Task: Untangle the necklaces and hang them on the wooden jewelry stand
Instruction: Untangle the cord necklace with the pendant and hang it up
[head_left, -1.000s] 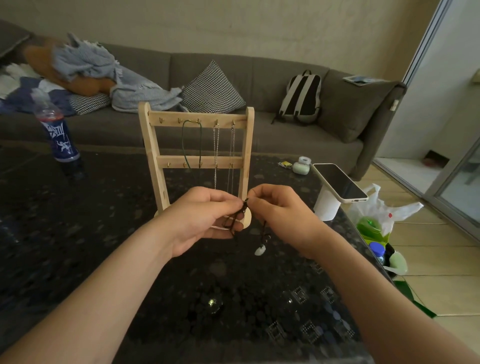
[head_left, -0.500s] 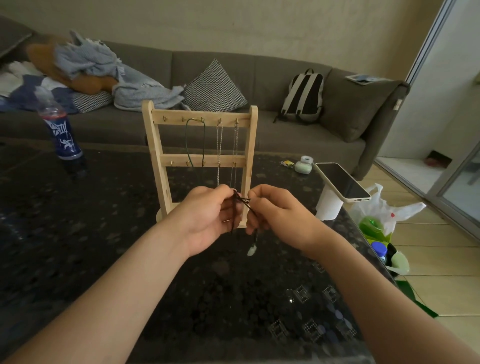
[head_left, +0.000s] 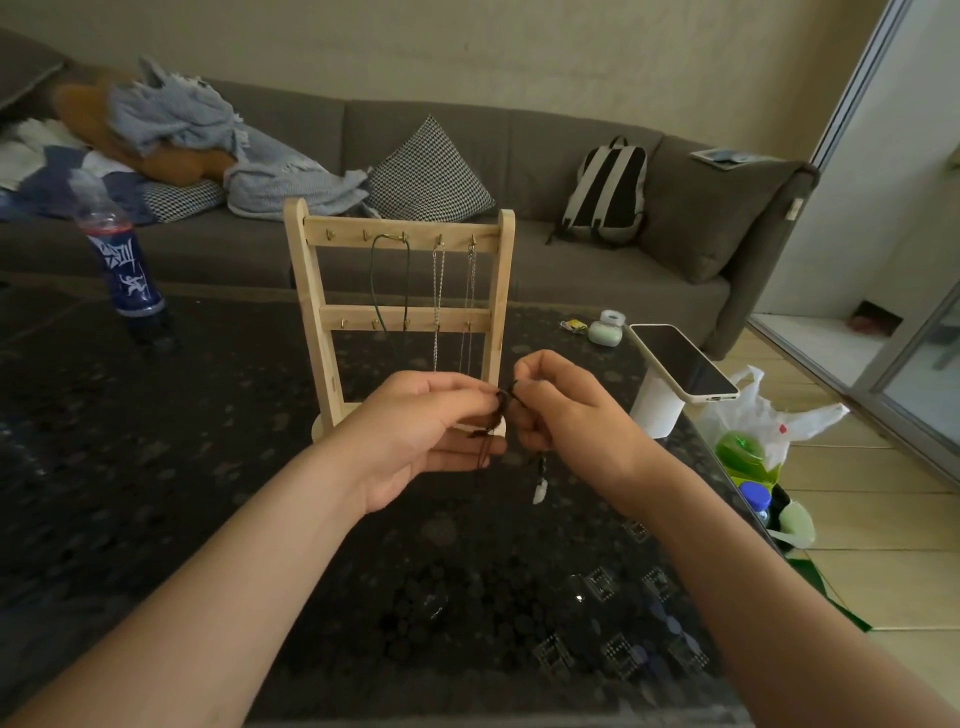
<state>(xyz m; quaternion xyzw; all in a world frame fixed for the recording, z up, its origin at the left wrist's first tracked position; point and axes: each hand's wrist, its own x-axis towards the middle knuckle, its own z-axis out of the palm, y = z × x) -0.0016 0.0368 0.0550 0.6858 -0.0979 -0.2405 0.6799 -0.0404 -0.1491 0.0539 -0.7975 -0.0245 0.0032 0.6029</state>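
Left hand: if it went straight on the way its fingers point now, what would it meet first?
The right hand, whose fingers face the left hand across the dark cord necklace both pinch. The wooden jewelry stand seems farther back, though depth is unclear.

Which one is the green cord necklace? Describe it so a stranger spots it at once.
A wooden jewelry stand rises on the dark table. From its top bar hang three necklaces; the green cord necklace is leftmost. Its neighbours are thin silver chains; it alone is a dark cord loop.
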